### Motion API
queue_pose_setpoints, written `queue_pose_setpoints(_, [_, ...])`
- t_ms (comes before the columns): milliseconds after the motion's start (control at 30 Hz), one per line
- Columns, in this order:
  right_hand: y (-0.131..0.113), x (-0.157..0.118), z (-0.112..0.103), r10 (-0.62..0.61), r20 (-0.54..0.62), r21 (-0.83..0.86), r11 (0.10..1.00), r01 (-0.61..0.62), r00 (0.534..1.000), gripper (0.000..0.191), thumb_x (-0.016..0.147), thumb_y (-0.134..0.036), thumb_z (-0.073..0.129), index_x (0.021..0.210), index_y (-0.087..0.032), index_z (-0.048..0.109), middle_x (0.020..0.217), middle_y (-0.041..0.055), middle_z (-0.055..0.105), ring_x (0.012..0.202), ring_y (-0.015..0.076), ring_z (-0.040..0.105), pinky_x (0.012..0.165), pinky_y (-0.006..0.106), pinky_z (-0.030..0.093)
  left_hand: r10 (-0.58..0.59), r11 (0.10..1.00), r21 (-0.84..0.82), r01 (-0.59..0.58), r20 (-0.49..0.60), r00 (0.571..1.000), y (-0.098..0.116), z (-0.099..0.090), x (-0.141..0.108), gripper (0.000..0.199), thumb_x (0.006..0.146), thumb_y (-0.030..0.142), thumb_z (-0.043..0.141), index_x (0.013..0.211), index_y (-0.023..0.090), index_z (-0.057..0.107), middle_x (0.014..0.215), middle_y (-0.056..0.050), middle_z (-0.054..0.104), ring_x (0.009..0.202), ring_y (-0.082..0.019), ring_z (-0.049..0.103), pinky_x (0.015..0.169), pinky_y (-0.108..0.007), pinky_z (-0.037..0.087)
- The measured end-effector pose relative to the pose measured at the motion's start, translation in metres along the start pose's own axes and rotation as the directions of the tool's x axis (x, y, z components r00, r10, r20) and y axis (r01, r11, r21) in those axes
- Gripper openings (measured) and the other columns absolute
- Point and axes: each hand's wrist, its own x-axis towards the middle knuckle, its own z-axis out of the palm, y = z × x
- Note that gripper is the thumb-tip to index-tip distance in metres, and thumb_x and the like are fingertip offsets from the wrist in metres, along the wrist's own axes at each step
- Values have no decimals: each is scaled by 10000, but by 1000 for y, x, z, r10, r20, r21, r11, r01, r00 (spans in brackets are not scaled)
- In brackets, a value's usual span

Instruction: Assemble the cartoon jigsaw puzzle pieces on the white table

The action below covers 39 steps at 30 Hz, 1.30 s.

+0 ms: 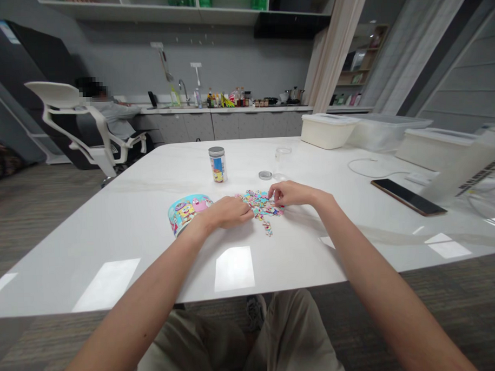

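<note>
From here I see the heap of small pieces (261, 202) on the table (127, 227), between left hand (232, 211) and right hand (287, 194), both at its edge, fingers curled; whether gripping, I cannot tell.

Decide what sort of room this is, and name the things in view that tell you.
It looks like a kitchen area, perhaps a shared or office one: a faucet and bottles line the back counter, while a wheeled-looking office chair stands by the white table.
</note>
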Motion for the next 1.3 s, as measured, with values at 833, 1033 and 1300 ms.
queue_pose_setpoints(833, [-23,-4,-3,-214,-110,181,956,231,971,109,771,-233,641,857,-168,635,794,27,670,717,135,603,620,240,446,-32,999,-20,30,-74,997,4,1,1,351,962,334,307,990,178,619,821,-71,705,699,-190,652,602,-281,409])
queue_pose_setpoints(1033, [-30,-5,-1,-254,-75,383,886,263,964,124,759,-184,634,881,-161,631,829,36,702,743,128,651,636,234,478,-48,998,27,52,-140,989,7,2,1,383,983,377,279,1044,164,592,851,-91,712,746,-220,675,641,-295,430])
queue_pose_setpoints(1300, [-30,-6,-1,-274,-43,479,838,261,961,106,739,-193,638,826,-168,582,754,17,684,688,123,641,587,228,461,-7,999,37,12,-145,989,9,-2,-1,381,980,430,316,1049,170,585,809,-74,700,759,-212,674,663,-289,430])
